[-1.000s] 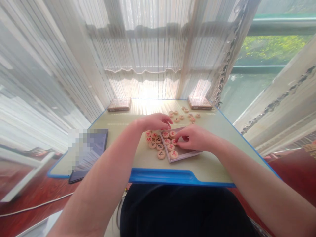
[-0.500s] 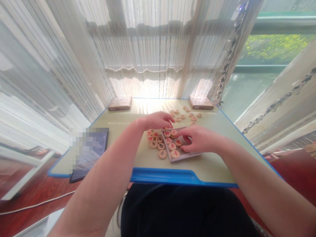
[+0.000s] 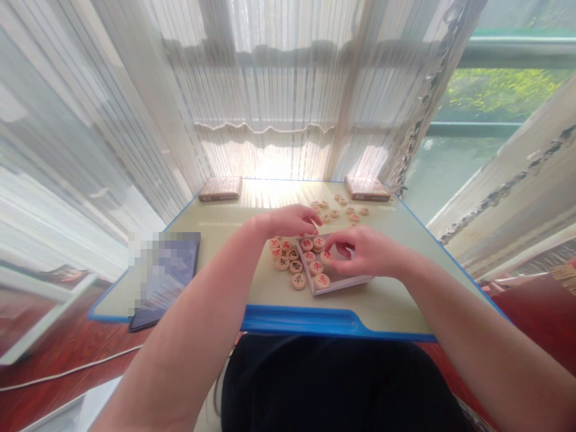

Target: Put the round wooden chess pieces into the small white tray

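A shallow open box (image 3: 346, 283) holds several round wooden xiangqi pieces with red characters, among them a piece (image 3: 322, 281) in its near left corner. My right hand (image 3: 362, 251) reaches over the box, its bent fingers and thumb closed around the edge of one red-marked xiangqi piece (image 3: 328, 256). Just beyond the box's far left corner is my left hand (image 3: 297, 221), fingers bent and apart, with no piece plainly seen in it. Beside the box's left wall lie loose pieces, some red, some black, such as a black-marked piece (image 3: 298, 281).
More pieces (image 3: 333, 213) are scattered on the far right part of the table (image 3: 265, 288). Flat boxes stand at its far corners, one left (image 3: 220, 188) and one right (image 3: 368, 188). A dark tablet (image 3: 175, 282) lies at the left edge. Sheer curtains hang behind.
The red-marked piece at my right fingers has shifted slightly away from me inside the box. My left hand has stayed nearly in place, and the view has moved a little.
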A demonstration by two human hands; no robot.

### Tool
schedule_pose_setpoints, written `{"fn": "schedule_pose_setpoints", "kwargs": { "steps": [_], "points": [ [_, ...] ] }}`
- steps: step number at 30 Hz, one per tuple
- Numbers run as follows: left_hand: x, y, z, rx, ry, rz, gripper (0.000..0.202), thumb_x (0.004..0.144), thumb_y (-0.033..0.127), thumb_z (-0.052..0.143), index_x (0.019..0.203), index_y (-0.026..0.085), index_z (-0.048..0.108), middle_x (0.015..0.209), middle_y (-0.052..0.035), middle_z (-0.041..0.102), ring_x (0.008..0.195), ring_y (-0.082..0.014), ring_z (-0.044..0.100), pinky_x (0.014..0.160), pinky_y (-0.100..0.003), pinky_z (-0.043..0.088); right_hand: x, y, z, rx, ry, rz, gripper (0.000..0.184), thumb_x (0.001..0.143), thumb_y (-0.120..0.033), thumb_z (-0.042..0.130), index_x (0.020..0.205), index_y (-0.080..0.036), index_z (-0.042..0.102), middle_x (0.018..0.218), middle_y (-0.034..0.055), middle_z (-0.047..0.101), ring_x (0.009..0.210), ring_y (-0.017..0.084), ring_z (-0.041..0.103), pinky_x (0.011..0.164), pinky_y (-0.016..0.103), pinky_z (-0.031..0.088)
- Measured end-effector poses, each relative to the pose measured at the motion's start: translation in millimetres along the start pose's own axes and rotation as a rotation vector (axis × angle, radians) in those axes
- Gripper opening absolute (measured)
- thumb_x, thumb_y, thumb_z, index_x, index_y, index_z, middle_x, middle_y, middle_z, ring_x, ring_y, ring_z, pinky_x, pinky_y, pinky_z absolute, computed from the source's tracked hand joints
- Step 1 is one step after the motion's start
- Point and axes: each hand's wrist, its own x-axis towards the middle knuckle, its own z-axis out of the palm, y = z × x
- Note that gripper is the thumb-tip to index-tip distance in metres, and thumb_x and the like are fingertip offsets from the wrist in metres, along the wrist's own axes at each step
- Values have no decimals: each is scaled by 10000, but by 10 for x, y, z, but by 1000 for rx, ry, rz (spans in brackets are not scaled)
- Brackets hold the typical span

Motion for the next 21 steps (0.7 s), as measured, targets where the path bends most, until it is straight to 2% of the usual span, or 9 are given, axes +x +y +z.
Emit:
{"fn": "schedule_pose_setpoints", "kwargs": {
  "steps": [5, 11, 17, 21],
  "points": [
    [14, 11, 12, 15, -9, 27, 417, 693, 300, 571, 1096, 198, 607, 1019, -32, 657, 922, -187, 601, 777, -282, 473, 62, -46, 99, 53, 129, 4, 229, 729, -328, 603, 896, -185, 668, 549, -48, 488, 506, 77, 408, 515, 224, 295],
    [2, 41, 18, 0, -26, 16, 418, 690, 287, 569, 1098, 201, 601, 1030, -33, 655, 923, -179, 600, 762, -266, 479, 143, -150, 219, 2, 159, 64, 181, 717, -335, 595, 777, -170, 642, 580, -29, 531, 516, 79, 416, 508, 222, 288],
    [-1, 53, 17, -11, -38, 11, 421, 693, 270, 549, 1107, 207, 594, 1080, -32, 642, 908, -167, 607, 753, -249, 481, 152, -174, 238, -71, 159, 65, 203, 721, -358, 588, 818, -187, 640, 633, -17, 575, 545, 93, 430, 507, 233, 284],
    [16, 42, 25, -10, -30, 0, 431, 683, 268, 560, 1108, 201, 590, 1048, -34, 651, 912, -176, 609, 766, -260, 484, 150, -177, 248, -139, 192, 91, 210, 723, -387, 595, 768, -193, 662, 623, -4, 597, 532, 98, 437, 508, 243, 273]
  ]
}}
